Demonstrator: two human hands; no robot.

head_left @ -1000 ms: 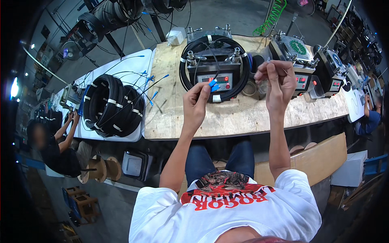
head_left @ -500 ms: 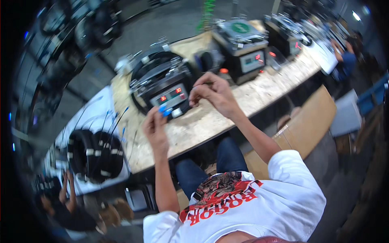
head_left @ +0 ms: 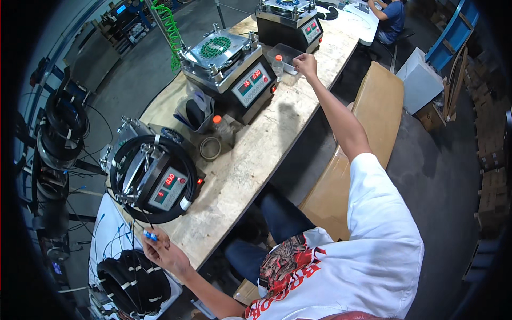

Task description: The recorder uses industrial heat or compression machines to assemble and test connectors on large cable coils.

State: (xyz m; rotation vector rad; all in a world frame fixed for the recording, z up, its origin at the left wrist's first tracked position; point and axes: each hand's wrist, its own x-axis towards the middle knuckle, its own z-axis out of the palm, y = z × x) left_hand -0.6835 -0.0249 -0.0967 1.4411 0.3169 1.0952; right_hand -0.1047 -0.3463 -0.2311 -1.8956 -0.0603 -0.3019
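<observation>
My left hand (head_left: 166, 255) is closed round a small blue piece (head_left: 150, 235), at the near left corner of the bench. Just beyond it stands a black machine with a lit red display (head_left: 166, 189), and a black coiled tube (head_left: 188, 154) with white bands is looped round it. A thin dark line runs from the coil toward my left fingers. My right arm reaches far to the right, with my right hand (head_left: 306, 66) pinched at the edge of a clear plastic tray (head_left: 278, 52). Whatever its fingertips hold is too small to make out.
Two more machines (head_left: 250, 88) (head_left: 305, 33) stand along the wooden bench (head_left: 234, 181). Orange-capped bottles (head_left: 278, 65) (head_left: 218, 124), a tape roll (head_left: 210, 148) and bagged dark items (head_left: 193, 113) sit between them. Bundled black coils (head_left: 133, 282) lie at left. A co-worker (head_left: 392, 18) sits at the far table.
My hands have moved apart: the right went far right to the clear tray, the left moved left and nearer with the blue piece. The view has turned to the right.
</observation>
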